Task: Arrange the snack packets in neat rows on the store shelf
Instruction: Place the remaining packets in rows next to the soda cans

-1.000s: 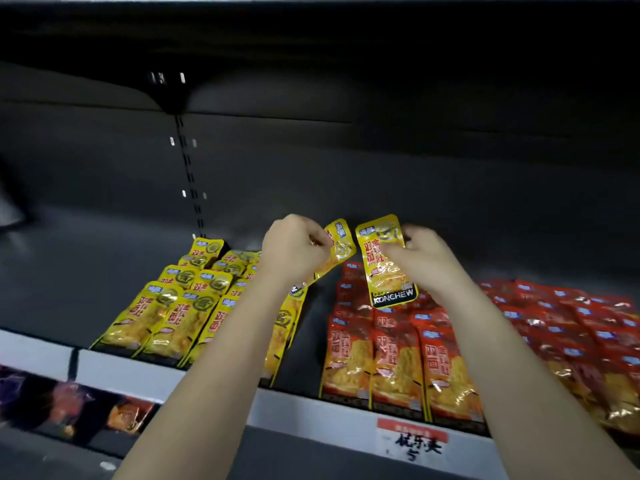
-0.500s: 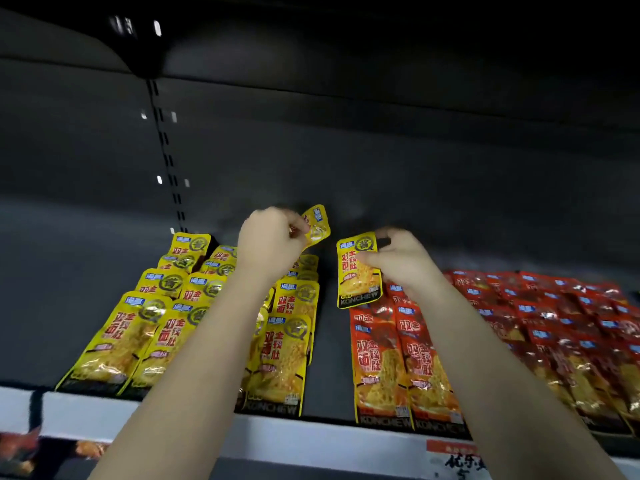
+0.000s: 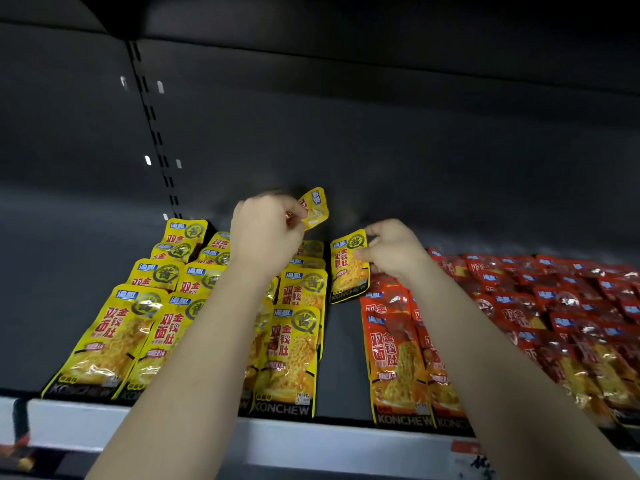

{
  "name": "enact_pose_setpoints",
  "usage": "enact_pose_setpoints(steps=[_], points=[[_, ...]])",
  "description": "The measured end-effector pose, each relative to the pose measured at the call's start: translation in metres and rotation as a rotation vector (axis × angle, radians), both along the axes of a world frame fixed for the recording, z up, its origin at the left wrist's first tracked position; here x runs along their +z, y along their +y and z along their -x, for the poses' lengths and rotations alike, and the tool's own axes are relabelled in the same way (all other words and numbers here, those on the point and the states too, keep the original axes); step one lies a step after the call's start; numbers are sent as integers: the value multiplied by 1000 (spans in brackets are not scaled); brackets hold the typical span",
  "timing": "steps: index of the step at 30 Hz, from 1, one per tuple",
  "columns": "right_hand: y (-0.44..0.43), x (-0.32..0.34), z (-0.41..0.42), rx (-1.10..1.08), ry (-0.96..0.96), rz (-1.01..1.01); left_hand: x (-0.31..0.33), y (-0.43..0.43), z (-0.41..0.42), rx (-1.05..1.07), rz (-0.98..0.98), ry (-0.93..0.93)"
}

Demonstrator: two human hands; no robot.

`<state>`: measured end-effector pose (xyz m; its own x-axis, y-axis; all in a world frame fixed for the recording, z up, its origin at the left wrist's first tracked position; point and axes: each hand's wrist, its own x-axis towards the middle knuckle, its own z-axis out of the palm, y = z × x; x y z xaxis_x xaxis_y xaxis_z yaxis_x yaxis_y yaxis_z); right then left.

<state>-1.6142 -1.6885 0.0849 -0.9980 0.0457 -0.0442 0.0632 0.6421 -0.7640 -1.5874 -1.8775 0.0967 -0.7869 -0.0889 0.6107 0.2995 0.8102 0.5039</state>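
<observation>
Rows of yellow snack packets [image 3: 114, 334] lie flat on the left part of the dark shelf [image 3: 341, 358]. Red packets [image 3: 398, 355] fill the right part. My left hand [image 3: 266, 233] is raised at the back of the yellow rows and pinches a yellow packet [image 3: 314, 208] that sticks up behind its knuckles. My right hand [image 3: 391, 249] pinches another yellow packet [image 3: 348, 266] by its right edge, held at the back of the bare gap between the yellow and red rows. My forearms hide parts of the middle yellow rows.
A white price rail [image 3: 311, 445] runs along the shelf's front edge, with a red label [image 3: 467, 450] at its right. The dark back wall has a slotted upright [image 3: 152, 126] on the left. Another shelf board [image 3: 381, 36] hangs overhead. Bare shelf floor lies left of the yellow rows.
Both hands have moved slightly toward the back of the shelf. The right hand's packet has dropped lower over the gap, and the view has tilted down toward the rows.
</observation>
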Motion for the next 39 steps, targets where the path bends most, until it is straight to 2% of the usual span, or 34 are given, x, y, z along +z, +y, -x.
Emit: enact_pose_setpoints(steps=[6, 15, 21, 25, 31, 39], points=[[-6, -7, -3, -27, 77, -12, -2, 2, 1, -19, 17, 49], [-7, -6, -4, -15, 123, -252, -2, 1, 2, -27, 1, 65], [-8, -6, -5, -8, 136, -316, -3, 1, 1, -33, -43, 63], [-6, -7, -4, -7, 117, -292, -4, 0, 3, -34, -56, 46], [-2, -6, -5, -28, 86, -149, -5, 0, 3, -46, -67, 40], [0, -5, -8, -18, 78, -119, -6, 3, 2, -50, -56, 22]])
